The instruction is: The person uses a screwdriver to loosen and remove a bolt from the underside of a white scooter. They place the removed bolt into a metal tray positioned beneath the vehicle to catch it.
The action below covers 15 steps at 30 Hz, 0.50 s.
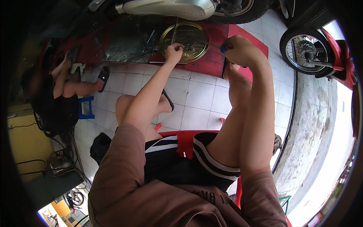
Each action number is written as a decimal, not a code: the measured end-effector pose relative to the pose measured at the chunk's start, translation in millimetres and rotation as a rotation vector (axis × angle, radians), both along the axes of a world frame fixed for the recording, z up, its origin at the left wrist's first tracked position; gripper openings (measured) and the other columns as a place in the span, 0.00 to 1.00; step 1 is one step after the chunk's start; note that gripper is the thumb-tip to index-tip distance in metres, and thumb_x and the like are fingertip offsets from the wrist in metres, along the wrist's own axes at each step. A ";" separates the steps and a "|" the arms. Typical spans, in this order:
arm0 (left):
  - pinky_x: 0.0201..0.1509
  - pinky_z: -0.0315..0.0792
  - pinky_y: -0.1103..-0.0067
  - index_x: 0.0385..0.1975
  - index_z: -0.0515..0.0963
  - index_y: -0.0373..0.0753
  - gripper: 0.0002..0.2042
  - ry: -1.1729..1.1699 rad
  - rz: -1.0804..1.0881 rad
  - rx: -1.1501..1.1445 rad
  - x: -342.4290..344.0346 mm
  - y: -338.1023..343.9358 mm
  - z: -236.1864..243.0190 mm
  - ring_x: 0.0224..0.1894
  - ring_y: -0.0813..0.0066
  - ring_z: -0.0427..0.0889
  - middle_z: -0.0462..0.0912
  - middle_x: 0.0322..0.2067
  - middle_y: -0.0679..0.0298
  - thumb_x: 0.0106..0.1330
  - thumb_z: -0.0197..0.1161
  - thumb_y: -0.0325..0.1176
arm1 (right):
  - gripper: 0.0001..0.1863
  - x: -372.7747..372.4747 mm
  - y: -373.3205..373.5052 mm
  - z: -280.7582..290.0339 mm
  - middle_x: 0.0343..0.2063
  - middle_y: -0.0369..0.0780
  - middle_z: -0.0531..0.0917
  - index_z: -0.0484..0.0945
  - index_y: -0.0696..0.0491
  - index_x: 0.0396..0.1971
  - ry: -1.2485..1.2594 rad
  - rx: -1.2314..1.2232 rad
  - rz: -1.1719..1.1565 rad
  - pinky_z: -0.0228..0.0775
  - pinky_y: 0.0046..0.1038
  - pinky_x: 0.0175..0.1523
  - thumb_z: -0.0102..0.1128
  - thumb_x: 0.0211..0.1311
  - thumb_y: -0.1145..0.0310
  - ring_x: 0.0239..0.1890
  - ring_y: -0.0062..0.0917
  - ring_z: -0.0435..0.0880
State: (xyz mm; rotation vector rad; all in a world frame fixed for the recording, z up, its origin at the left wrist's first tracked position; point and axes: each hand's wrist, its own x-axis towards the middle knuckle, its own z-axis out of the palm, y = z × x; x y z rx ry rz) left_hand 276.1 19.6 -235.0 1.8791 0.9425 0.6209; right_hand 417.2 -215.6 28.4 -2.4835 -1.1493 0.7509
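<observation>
A round golden tray [204,36] lies on the red platform beneath a motorcycle, with small wet-looking metal pieces in it. Over its left part, my left hand [174,53] is closed in a pinch; a thin, straight, dark rod or cable [175,31] runs from the fingers up toward the motorcycle. Whether the fingers grip it or something smaller is hard to see. To the right of the tray, my right hand [242,50] is wrapped round the blue handle of a screwdriver [214,45], whose thin shaft points left over the tray's rim.
Wrenches and other tools [150,37] lie on the metal tread plate left of the tray. Above hangs a silver motorcycle cover [170,8] beside a tire [242,15]. Another person [53,90] sits at the left near a blue stool [86,107]. A red motorcycle [342,60] stands at the right.
</observation>
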 end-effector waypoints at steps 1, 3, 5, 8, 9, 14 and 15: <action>0.27 0.72 0.84 0.34 0.82 0.37 0.05 0.037 -0.002 -0.022 -5.5 2.3 5.5 0.23 0.85 0.77 0.81 0.22 0.68 0.62 0.59 0.25 | 0.23 -1.3 1.0 -1.1 0.39 0.47 0.83 0.80 0.52 0.47 0.000 0.021 0.006 0.77 0.34 0.40 0.53 0.47 0.72 0.39 0.35 0.83; 0.30 0.75 0.81 0.33 0.82 0.38 0.05 0.134 -0.029 0.027 -13.6 3.8 15.8 0.25 0.80 0.80 0.83 0.24 0.65 0.59 0.61 0.26 | 0.23 -4.1 6.1 1.7 0.41 0.47 0.82 0.80 0.51 0.47 0.008 -0.034 -0.024 0.77 0.33 0.41 0.53 0.47 0.73 0.39 0.36 0.83; 0.33 0.76 0.78 0.32 0.82 0.38 0.06 0.182 -0.075 0.174 -12.4 -1.6 23.5 0.27 0.76 0.82 0.84 0.25 0.62 0.57 0.62 0.27 | 0.22 -8.5 10.0 5.1 0.42 0.47 0.82 0.81 0.50 0.47 0.000 -0.049 -0.042 0.77 0.32 0.41 0.53 0.47 0.73 0.39 0.36 0.83; 0.39 0.77 0.73 0.32 0.83 0.39 0.07 0.238 -0.123 0.288 -5.0 -3.5 22.4 0.31 0.64 0.84 0.84 0.27 0.58 0.54 0.62 0.27 | 0.22 -13.5 12.2 2.7 0.42 0.46 0.83 0.81 0.49 0.47 -0.020 -0.028 -0.037 0.78 0.32 0.40 0.53 0.48 0.72 0.39 0.35 0.84; 0.39 0.77 0.72 0.32 0.83 0.39 0.07 0.256 -0.147 0.336 0.8 -6.7 21.6 0.32 0.63 0.84 0.84 0.28 0.57 0.54 0.62 0.26 | 0.22 -13.9 11.7 3.5 0.42 0.46 0.83 0.81 0.49 0.47 -0.022 -0.042 -0.038 0.78 0.32 0.40 0.53 0.48 0.72 0.39 0.35 0.84; 0.49 0.73 0.68 0.37 0.82 0.42 0.12 0.339 -0.173 0.537 27.9 -26.8 25.9 0.45 0.59 0.78 0.80 0.37 0.58 0.53 0.61 0.24 | 0.22 -7.9 5.7 6.1 0.40 0.47 0.83 0.80 0.50 0.46 0.004 -0.069 -0.066 0.78 0.32 0.40 0.54 0.48 0.72 0.39 0.36 0.84; 0.51 0.71 0.68 0.37 0.82 0.42 0.12 0.404 -0.236 0.591 30.9 -26.1 26.9 0.48 0.60 0.76 0.80 0.38 0.58 0.52 0.62 0.25 | 0.22 -7.4 5.4 5.3 0.40 0.47 0.83 0.80 0.51 0.46 0.003 -0.063 -0.069 0.77 0.33 0.41 0.54 0.48 0.72 0.39 0.36 0.83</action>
